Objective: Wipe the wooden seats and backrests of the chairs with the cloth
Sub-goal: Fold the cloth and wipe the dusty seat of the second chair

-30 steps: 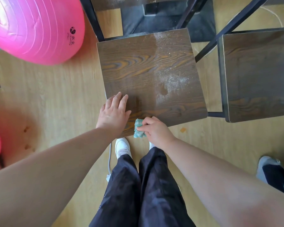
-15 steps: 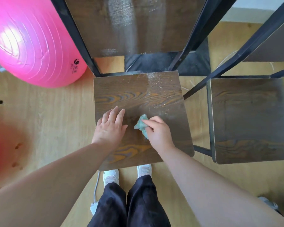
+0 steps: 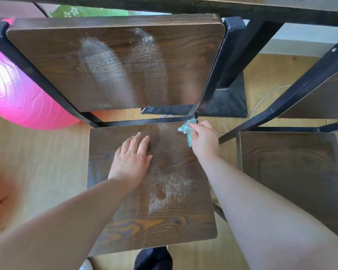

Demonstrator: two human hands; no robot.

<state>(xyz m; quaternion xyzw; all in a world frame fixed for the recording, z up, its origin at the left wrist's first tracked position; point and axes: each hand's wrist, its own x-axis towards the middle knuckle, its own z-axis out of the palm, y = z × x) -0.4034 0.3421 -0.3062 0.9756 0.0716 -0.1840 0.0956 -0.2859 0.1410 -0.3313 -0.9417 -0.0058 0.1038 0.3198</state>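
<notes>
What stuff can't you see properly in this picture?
All in the head view:
1. Cloth: mostly bunched inside the right hand.
2. Seat: partly covered by the flat left hand and both arms.
3. Ball: cut by the left edge, partly behind the backrest.
4. Second chair: cut by the right edge.

Both forearms bare up to frame edge. L hand (image 3: 132, 162) & R hand (image 3: 204, 141) bare too. Black trousers (image 3: 153, 258) at btm edge; bit of white shoe (image 3: 85, 266) just left of them.
</notes>
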